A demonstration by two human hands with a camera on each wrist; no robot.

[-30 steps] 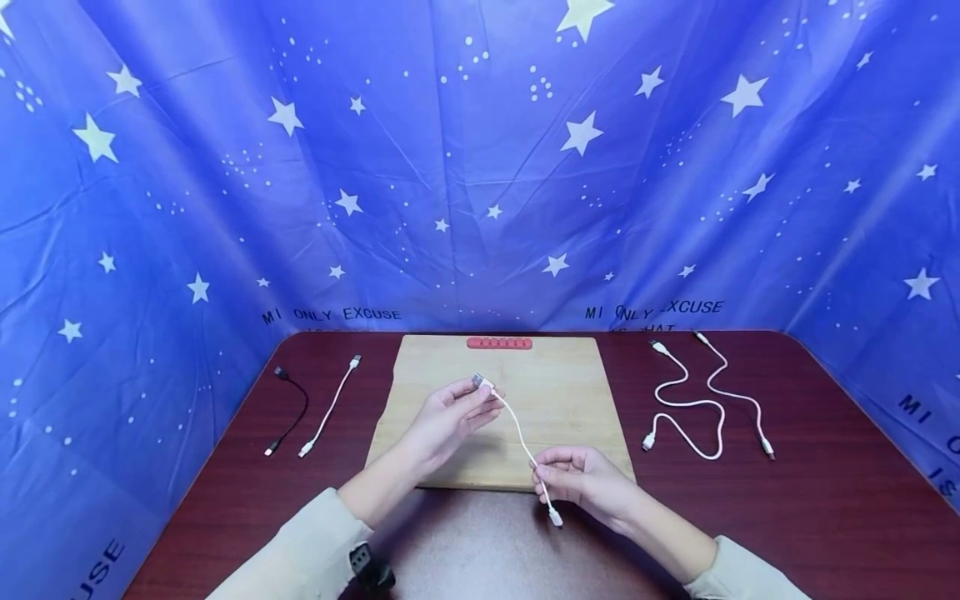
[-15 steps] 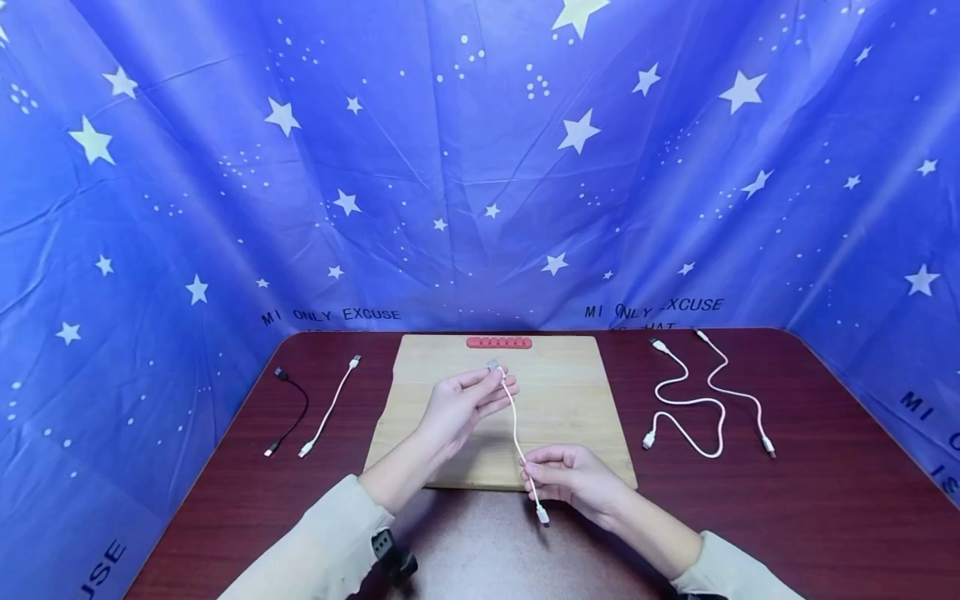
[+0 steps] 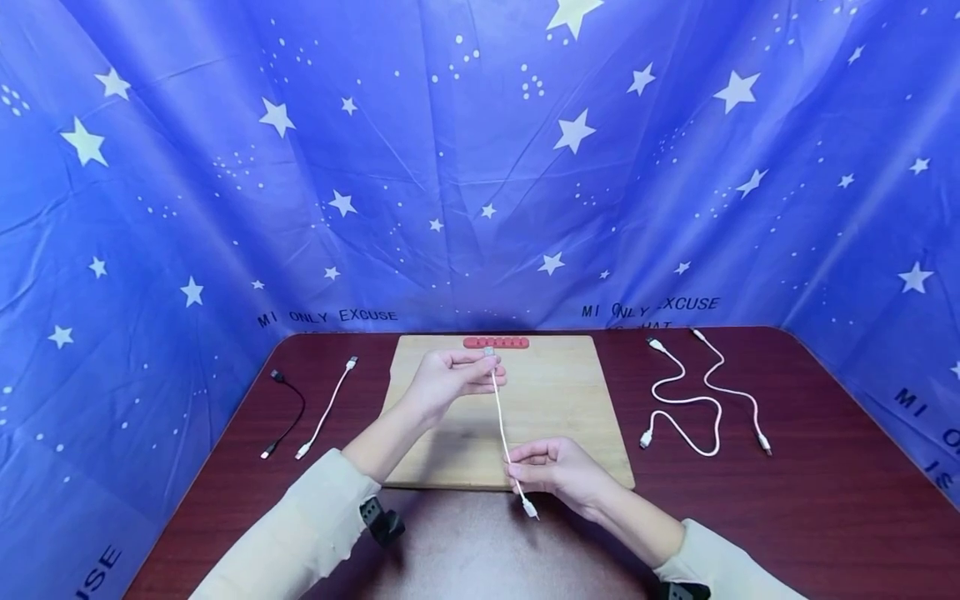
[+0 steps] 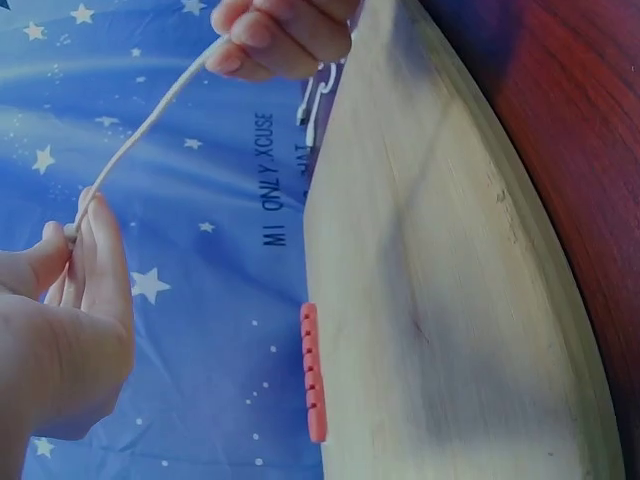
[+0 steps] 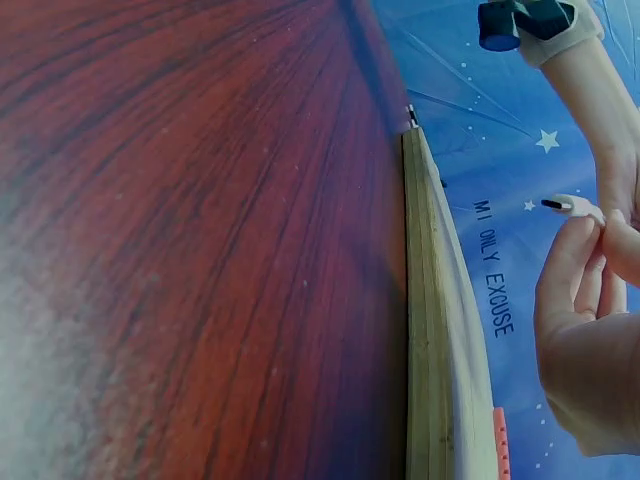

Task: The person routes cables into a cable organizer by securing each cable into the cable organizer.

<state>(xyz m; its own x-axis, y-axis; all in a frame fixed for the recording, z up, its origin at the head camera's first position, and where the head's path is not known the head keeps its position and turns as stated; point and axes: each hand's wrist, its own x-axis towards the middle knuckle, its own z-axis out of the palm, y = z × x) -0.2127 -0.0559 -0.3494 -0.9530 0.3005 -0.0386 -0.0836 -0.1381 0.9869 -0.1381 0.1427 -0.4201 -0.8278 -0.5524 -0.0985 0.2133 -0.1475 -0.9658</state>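
Between both hands a short white USB cable (image 3: 501, 417) is stretched above the wooden board (image 3: 558, 400). My left hand (image 3: 450, 382) pinches it at the larger USB plug (image 3: 489, 352), which points away from me, just short of the red cable holder (image 3: 517, 342) in the head view. The right hand (image 3: 558, 475) pinches the cord near its lower end, and the small connector (image 3: 530, 507) hangs free below the fingers. In the left wrist view the cord (image 4: 140, 132) runs between the two hands, while the connector (image 5: 570, 205) sticks out past the fingertips in the right wrist view.
On the table's left side lie a black cable (image 3: 298, 417) and a short white cable (image 3: 326, 411). Two longer white cables, one wavy (image 3: 716, 417) and one straighter (image 3: 742, 392), lie at the right. A blue starry curtain (image 3: 420, 167) closes off the back and sides.
The left hand has moved forward with the USB plug, toward the red cable holder. The right hand has shifted left and slightly up, and the cord has become straighter.
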